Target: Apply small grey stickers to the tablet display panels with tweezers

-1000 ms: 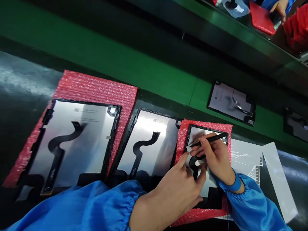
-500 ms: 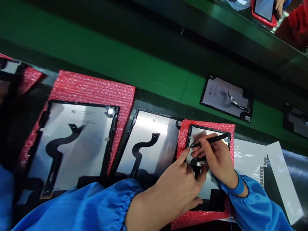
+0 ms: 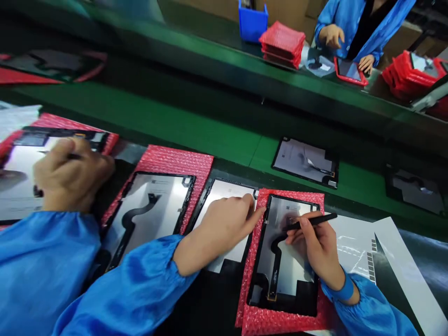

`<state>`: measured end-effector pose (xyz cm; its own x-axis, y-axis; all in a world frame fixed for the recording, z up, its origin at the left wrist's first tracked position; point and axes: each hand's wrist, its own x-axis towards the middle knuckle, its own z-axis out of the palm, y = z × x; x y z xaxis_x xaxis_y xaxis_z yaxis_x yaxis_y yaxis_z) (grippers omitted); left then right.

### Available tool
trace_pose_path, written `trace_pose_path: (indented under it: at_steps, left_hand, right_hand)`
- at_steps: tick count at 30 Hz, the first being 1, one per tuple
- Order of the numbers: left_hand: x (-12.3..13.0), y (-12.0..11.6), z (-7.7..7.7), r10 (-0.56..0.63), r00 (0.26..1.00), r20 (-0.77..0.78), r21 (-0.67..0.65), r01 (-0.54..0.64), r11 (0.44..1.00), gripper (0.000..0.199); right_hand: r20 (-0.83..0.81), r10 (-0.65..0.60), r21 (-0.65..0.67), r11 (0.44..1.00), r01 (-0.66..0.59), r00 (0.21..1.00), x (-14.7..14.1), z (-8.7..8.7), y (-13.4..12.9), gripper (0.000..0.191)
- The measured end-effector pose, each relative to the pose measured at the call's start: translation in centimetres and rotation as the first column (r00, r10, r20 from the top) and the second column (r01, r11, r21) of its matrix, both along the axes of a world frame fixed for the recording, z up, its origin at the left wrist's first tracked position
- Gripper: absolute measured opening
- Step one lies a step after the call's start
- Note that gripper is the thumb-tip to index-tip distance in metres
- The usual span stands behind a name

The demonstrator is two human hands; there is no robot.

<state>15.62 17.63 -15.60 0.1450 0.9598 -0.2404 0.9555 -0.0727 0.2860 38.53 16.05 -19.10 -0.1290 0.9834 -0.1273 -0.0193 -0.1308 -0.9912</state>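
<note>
My right hand grips a slim black pointed tool, shaped like tweezers, over a tablet display panel. The panel has a silvery back, a black frame and a curved black flex cable; it lies on red bubble wrap. The tool's tip is near the cable's upper end; I cannot tell whether it touches. My left hand reaches over a second display panel, one digit stretched to the first panel's left edge, the others bent. Nothing shows in it.
Another panel lies on bubble wrap to the left. A co-worker's hand works at a panel far left. More panels lie on the green surface. White sheets lie right. Another person sits opposite.
My left hand has drawn back left, uncovering the panel's flex cable. My right hand has shifted slightly down and left in view, still with the black tool. The view has tilted up.
</note>
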Motion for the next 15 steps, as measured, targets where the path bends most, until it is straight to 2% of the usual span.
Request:
trace_pose_path:
  at_steps: [2, 5, 7, 10, 12, 13, 15]
  left_hand:
    - [-0.3, 0.5, -0.8, 0.016, 0.997, 0.079, -0.039, -0.013, 0.999, 0.032]
    - [0.3, 0.5, -2.3, -0.019, 0.982, 0.185, -0.022, 0.023, 0.999, 0.017]
    - [1.0, 0.2, -2.8, -0.02, 0.973, 0.229, 0.017, 0.017, 1.0, 0.014]
    - [2.2, -0.4, -2.5, -0.029, 0.945, 0.326, 0.079, 0.003, 0.997, 0.015]
    - [3.0, -1.0, -2.2, -0.021, 0.853, 0.522, 0.092, -0.032, 0.995, 0.018]
    - [3.5, -1.4, -2.2, -0.009, 0.761, 0.649, 0.081, -0.057, 0.995, 0.017]
    - [4.4, -1.7, -2.6, 0.032, 0.518, 0.855, 0.027, -0.106, 0.994, 0.028]
  right_hand:
    - [0.032, 0.047, -0.016, 0.999, -0.047, 0.998, 1.4, 0.1, -1.2, 0.034]
    - [0.08, 0.082, -0.022, 0.997, -0.08, 0.993, 3.1, -1.1, -2.8, 0.033]
    - [0.051, 0.042, 0.013, 0.999, -0.043, 0.998, 3.6, -2.5, -3.6, 0.033]
    - [-0.095, -0.047, 0.093, 0.994, 0.056, 0.994, 3.8, -4.4, -4.2, 0.031]
    - [-0.182, -0.081, 0.146, 0.983, 0.108, 0.98, 3.8, -5.2, -4.4, 0.027]
    - [-0.207, -0.092, 0.171, 0.977, 0.129, 0.974, 3.8, -5.4, -4.4, 0.026]
    - [-0.229, -0.115, 0.221, 0.961, 0.167, 0.967, 4.0, -5.6, -4.4, 0.024]
